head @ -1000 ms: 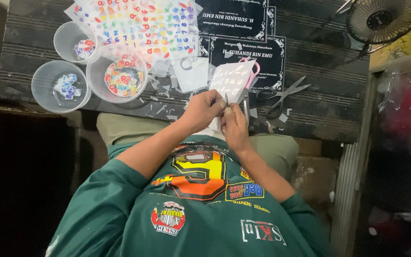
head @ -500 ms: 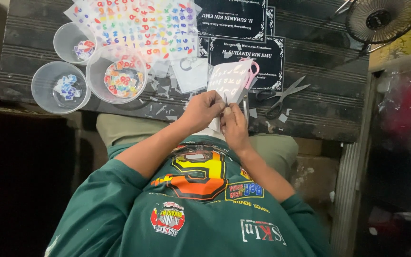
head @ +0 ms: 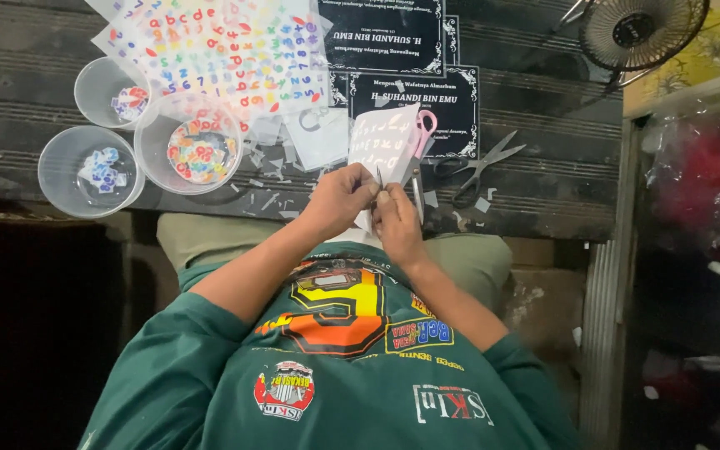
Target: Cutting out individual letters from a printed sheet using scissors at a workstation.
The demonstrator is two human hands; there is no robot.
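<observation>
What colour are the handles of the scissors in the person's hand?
Pink, on the scissors in the right hand, seen from the head camera.

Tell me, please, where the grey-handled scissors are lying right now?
In the head view, the grey-handled scissors lie on the dark table, right of the person's hands, below the small fan and beside the black plaques.

Glossy plastic sticker sheet [head: 381,142], clear plastic cups [head: 91,171], rough dark wooden table [head: 543,208].

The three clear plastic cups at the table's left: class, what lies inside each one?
Each clear cup holds small cut pieces: the largest cup a heap of multicoloured ones, the front cup a few bluish ones, the back cup a few mixed ones. What lies beneath each pile is covered.
</observation>
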